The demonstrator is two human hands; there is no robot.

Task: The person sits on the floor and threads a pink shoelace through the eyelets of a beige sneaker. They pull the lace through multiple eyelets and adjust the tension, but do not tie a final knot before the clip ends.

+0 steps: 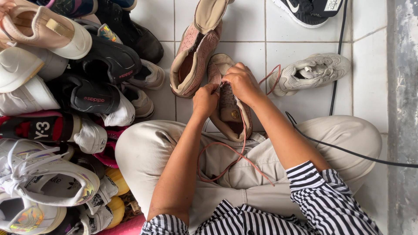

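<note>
A dusty pink sneaker [229,109] rests on the white tile floor, its heel against my knees. My left hand [204,100] pinches the pink shoelace [235,156] at the shoe's eyelets. My right hand [242,82] grips the same lace just beside it, over the tongue. The lace's loose ends trail down across my beige trousers, and one loop sticks out to the right. Its matching pink sneaker [196,52] lies on the floor just left of it, toe pointing away.
A large pile of sneakers [65,100] fills the left side. A grey-white sneaker [311,72] lies to the right, a black shoe [305,8] at the top. A black cable [335,78] runs down the tiles and across my right knee.
</note>
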